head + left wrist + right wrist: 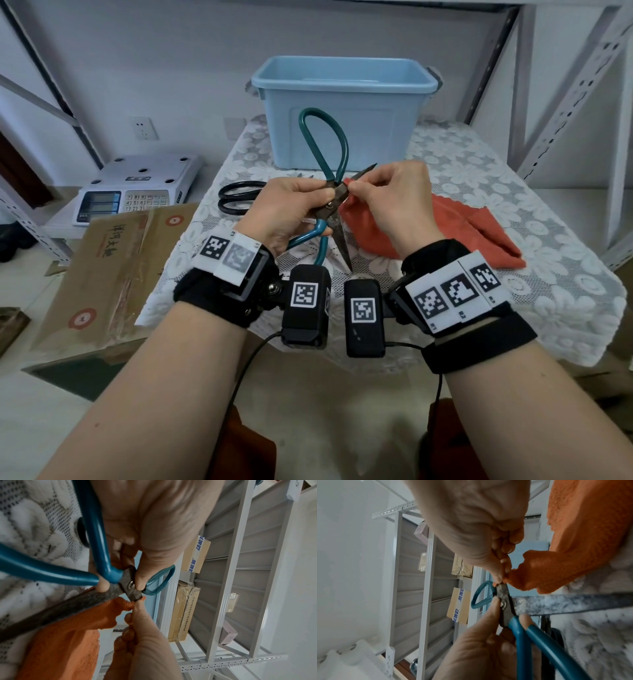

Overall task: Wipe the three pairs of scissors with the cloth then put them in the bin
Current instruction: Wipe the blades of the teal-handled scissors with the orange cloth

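My left hand [301, 205] grips a pair of teal-handled scissors [323, 144] at the pivot, above the table. The blades are spread wide, one pointing up and right, the other down toward me. My right hand [390, 202] pinches a corner of the orange cloth [462, 226] against the upper blade, close to the pivot. In the left wrist view my thumb and a finger of the left hand [154, 520] clamp the scissors [131, 586] beside the cloth [68, 635]. In the right wrist view the right hand [471, 520] presses the cloth [573, 547] onto the scissors [573, 604]. A black pair of scissors [236, 198] lies on the table, left of my hands.
A light blue bin [342, 102] stands open at the back of the lace-covered table [513, 164]. Left of the table are a weighing scale [137, 185] and flattened cardboard [113, 260]. Metal shelving [565, 85] rises at the right.
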